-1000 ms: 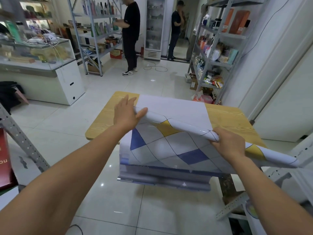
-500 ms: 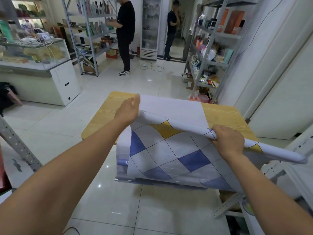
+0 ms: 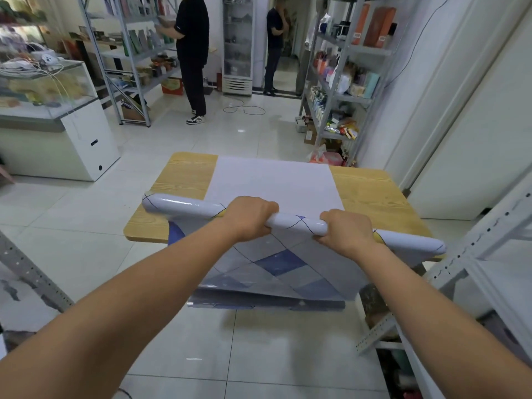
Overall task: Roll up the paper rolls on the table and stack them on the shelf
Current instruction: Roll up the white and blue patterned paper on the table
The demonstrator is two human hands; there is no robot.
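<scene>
Left hand (image 3: 249, 218) and right hand (image 3: 347, 231) each curl their fingers round the middle of the paper roll (image 3: 296, 223) at the table's (image 3: 184, 174) 6 o'clock edge, probably so it winds tight and square as the flat sheet (image 3: 273, 180) toward 12 o'clock is taken up.

Floor (image 3: 201, 145): pale glossy tiles.
Walls (image 3: 431, 82): white.
Left: glass counter (image 3: 43, 90), rack (image 3: 135, 50) behind it.
Right: stocked metal shelves (image 3: 342, 96) along the wall.
Far end: glass-door fridge (image 3: 238, 44) beside a doorway (image 3: 288, 70).
Table (image 3: 368, 197): wood-grain top.
</scene>
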